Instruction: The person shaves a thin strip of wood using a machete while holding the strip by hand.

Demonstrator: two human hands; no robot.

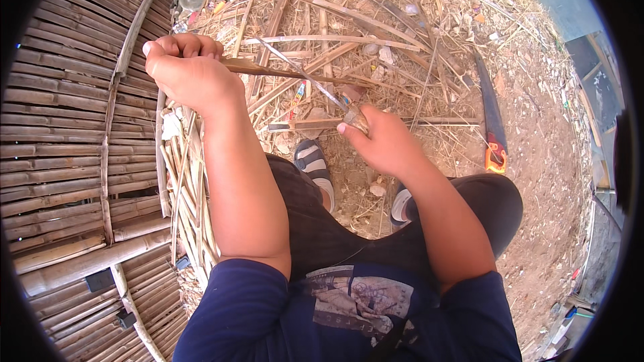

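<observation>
My left hand [191, 70] is raised on the left side, its fingers closed round one end of a brown bamboo strip [268, 70]. From that fist the strip runs right, towards the middle. My right hand [384, 139] grips the handle of a knife [329, 96], whose narrow blade points up and left. In this view the blade crosses the strip; I cannot tell whether the two touch. The far end of the strip is hard to make out against the litter behind it.
A handsaw [492, 110] with an orange handle lies on the ground to the right. Split bamboo pieces [342, 39] and shavings litter the ground ahead. A bamboo slat wall [60, 127] stands at left, with a bundle of thin strips [189, 188] beside my left arm.
</observation>
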